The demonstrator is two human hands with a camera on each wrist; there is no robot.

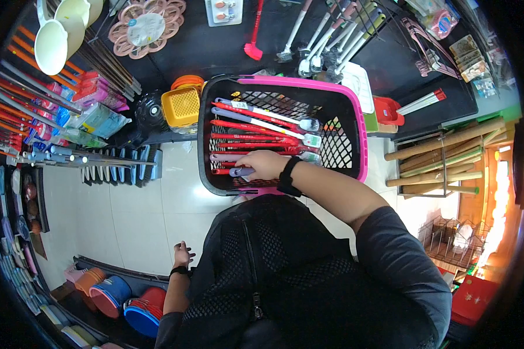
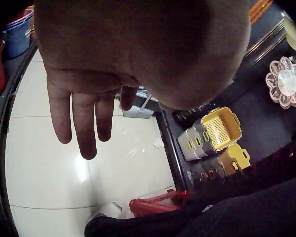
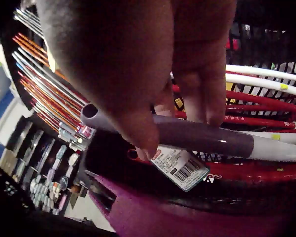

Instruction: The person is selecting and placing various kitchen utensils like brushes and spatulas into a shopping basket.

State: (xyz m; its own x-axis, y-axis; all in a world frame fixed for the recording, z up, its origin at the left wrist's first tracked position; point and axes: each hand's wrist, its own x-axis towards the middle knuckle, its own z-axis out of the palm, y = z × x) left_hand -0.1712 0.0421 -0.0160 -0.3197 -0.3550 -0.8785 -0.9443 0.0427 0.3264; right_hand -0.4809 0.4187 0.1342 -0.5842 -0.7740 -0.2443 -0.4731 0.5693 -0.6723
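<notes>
My right hand [image 1: 265, 165] reaches into the near side of a black basket with a pink rim [image 1: 364, 136]. Its thumb and fingers pinch the grey-purple grip of a long-handled brush [image 3: 202, 138] with a white shaft. A barcode tag [image 3: 181, 170] hangs beside the thumb. The brush's far end is hidden beneath my wrist and forearm in the head view. Red-handled brushes [image 1: 253, 137] and a few white-shafted ones lie side by side in the basket. Low at my side hangs my left hand [image 1: 182, 255], holding nothing, its fingers [image 2: 84, 123] loosely extended above the floor tiles.
Behind the basket runs a dark shelf with yellow baskets [image 1: 181, 106] and hanging brushes [image 1: 332, 52]. Mop handles and packets [image 1: 93, 116] crowd the left. Buckets [image 1: 142, 314] stand at the lower left, and a rack of wooden rolling pins [image 1: 442, 157] on the right.
</notes>
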